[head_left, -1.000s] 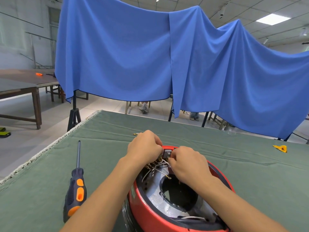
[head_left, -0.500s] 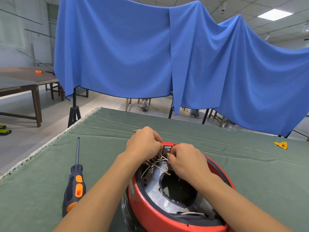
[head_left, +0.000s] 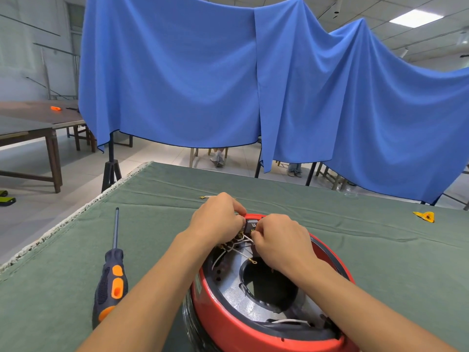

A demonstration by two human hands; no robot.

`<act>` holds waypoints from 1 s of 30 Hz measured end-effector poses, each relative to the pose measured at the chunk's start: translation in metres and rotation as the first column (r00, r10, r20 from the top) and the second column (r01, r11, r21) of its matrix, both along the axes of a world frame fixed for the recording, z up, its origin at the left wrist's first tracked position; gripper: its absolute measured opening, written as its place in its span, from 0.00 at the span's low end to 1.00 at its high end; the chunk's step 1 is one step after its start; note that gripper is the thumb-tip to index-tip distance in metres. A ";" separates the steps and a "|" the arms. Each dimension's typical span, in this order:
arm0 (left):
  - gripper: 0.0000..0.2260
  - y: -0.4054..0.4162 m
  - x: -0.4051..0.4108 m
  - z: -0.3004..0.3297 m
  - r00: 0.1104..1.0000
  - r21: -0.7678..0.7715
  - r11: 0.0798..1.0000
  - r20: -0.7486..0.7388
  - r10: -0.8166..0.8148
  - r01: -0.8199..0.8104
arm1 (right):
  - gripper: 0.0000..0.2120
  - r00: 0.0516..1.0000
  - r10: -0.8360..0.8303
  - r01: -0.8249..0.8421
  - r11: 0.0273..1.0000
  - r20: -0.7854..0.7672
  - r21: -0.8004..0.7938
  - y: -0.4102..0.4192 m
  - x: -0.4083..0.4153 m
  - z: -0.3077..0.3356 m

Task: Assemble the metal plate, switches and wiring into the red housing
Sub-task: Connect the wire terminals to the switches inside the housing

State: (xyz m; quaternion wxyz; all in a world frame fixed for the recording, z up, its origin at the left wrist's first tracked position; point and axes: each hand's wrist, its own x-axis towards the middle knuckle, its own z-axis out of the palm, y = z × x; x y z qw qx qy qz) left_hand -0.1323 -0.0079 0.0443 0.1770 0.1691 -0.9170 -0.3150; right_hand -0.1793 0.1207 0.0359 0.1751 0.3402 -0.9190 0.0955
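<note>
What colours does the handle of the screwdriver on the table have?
Black with orange patches; the screwdriver shows best in the head view, lying on the green cloth.

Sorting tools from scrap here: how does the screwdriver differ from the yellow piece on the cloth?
The screwdriver is long, with a black and orange handle and a metal shaft; the yellow piece is small, flat and roughly triangular. The screwdriver lies to the left of the red housing, near the left arm; the yellow piece lies far off to the right. Both rest untouched on the green cloth.
</note>
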 end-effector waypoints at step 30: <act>0.10 0.000 0.004 0.002 0.999 -0.055 0.998 -0.035 -0.007 0.005 | 0.10 0.981 -0.003 0.022 0.995 0.192 -0.096 -0.002 -0.010 0.004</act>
